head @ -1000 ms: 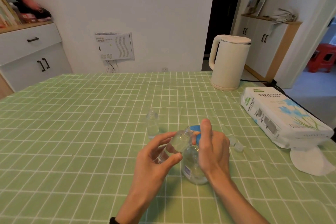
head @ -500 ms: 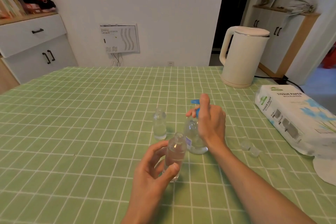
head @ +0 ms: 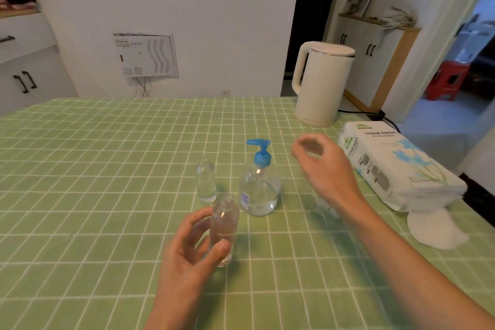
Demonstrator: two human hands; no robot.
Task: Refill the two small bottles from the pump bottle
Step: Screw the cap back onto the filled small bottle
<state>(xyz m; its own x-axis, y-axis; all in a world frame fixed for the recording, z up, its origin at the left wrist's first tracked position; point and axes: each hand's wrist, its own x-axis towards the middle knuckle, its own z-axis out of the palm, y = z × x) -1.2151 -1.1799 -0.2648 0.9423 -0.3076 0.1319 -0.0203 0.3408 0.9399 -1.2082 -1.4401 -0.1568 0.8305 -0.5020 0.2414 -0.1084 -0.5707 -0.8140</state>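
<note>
A clear pump bottle with a blue pump head stands upright mid-table, with a little liquid in its base. My left hand grips a small clear bottle, uncapped and upright, its base on the green checked tablecloth just in front of the pump bottle. A second small clear bottle stands uncapped to the left of the pump bottle. My right hand hovers to the right of the pump bottle, apart from it, blurred, with loosely curled fingers and nothing in it.
A white kettle stands at the back right with its cord running off the table. A tissue paper pack lies along the right edge, a loose tissue in front of it. Small clear caps lie beside my right wrist.
My right hand left the pump head and swung right. My left hand brought the small bottle from the spout down to the table, upright.
</note>
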